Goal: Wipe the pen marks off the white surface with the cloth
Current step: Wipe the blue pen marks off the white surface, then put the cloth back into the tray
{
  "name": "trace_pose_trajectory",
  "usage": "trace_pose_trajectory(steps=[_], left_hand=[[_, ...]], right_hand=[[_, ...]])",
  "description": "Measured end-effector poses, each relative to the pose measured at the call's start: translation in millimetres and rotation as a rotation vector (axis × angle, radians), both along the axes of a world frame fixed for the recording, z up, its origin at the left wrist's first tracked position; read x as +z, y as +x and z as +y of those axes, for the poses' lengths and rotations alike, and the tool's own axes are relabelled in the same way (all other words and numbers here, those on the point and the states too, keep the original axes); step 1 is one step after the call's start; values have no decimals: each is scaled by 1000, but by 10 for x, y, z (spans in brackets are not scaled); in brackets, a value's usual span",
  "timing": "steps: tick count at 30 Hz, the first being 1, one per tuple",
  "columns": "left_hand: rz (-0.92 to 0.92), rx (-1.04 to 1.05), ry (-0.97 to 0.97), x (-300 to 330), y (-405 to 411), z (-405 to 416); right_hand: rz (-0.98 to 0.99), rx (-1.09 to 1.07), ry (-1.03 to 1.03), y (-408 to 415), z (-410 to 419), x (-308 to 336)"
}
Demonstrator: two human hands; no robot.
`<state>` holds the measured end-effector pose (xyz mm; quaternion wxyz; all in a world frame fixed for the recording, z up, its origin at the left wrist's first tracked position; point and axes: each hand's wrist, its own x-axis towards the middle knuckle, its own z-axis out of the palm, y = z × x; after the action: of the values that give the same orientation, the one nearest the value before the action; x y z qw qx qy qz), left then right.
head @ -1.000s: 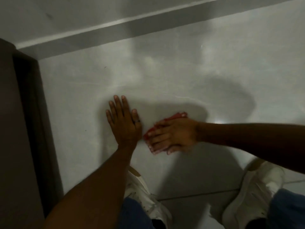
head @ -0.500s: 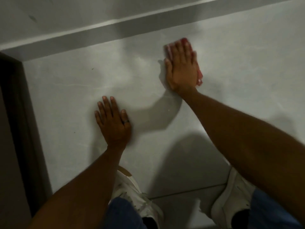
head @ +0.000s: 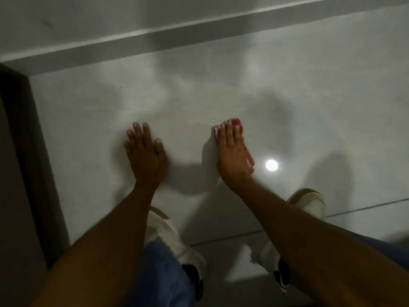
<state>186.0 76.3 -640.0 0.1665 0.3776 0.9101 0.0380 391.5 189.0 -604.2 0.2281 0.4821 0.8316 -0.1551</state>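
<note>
A glossy white surface (head: 221,89) fills the middle of the head view. My right hand (head: 232,154) presses flat on a red cloth (head: 238,123), whose edges show beyond my fingertips and along the right side of my palm. My left hand (head: 145,154) lies flat on the surface to the left, fingers together, with nothing under it. A faint thin mark runs just left of the cloth's top edge; no other pen marks are clear in this dim light.
A dark brown panel (head: 20,173) borders the surface on the left. A grey skirting strip (head: 199,27) runs along the wall at the back. My white shoes (head: 309,202) and blue trousers (head: 161,273) are below. A bright lamp reflection (head: 271,165) sits right of the cloth.
My right hand swept the cloth from beside my left hand up toward the back, then back down to the middle. My left hand stayed planted flat.
</note>
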Motion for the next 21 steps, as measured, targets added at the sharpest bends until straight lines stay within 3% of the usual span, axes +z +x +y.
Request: trace_pose_trajectory(steps=[1, 3, 6, 8, 10, 12, 15, 17, 21], left_hand=[[-130, 14, -48, 155, -51, 41], [-510, 179, -134, 635, -129, 148], [-1172, 733, -180, 1770, -73, 194], [-1415, 939, -98, 2556, -69, 34], [-1516, 1085, 94, 3236, -131, -183], [-1503, 1264, 327, 3863, -293, -415], [-1388, 1265, 643, 4579, -723, -719], [-1225, 1198, 768, 4910, -1106, -867], [-853, 1120, 901, 5153, -1926, -1066]], right_hand=[[25, -51, -144, -32, -72, 159], [329, -410, -475, -197, -144, 612], [749, -1085, -745, -673, -215, 1550], [977, -1464, -946, -1052, -252, 2177], [1081, -1648, -1211, -1404, -303, 2786], [1108, -1570, -1432, -1760, -341, 3336], [1149, -1271, -1562, -2406, -407, 3987], [1137, -998, -1439, -2893, -437, 4272], [1013, -425, -915, -3845, -469, 4514]])
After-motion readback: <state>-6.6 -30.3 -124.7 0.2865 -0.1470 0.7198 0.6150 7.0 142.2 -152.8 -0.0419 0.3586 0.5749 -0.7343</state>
